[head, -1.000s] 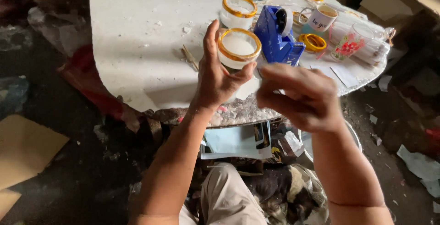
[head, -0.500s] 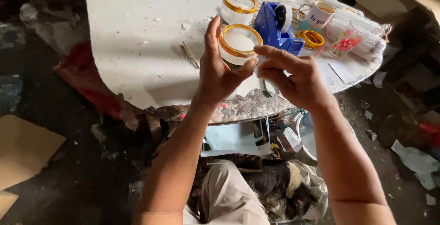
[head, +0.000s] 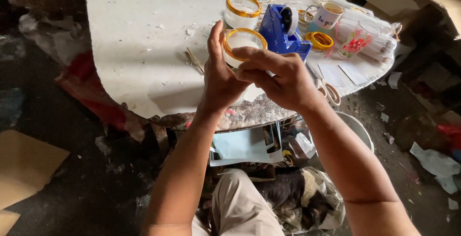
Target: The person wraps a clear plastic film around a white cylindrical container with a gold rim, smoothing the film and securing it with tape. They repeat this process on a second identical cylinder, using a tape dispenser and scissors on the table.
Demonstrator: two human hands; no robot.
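**Both hands close on a gold-rimmed glass**

Both forearms reach up from the lap toward the white table. The right hand, apart a second ago, has now come onto the glass. The left hand cups it from behind, fingers raised; right fingers curl over its front, above the table edge.

Both hands are gripping a gold-rimmed glass cup above the white table: left hand cradling, right hand wrapping over, near the blue tape dispenser.

The right hand has closed onto the gold-rimmed glass.
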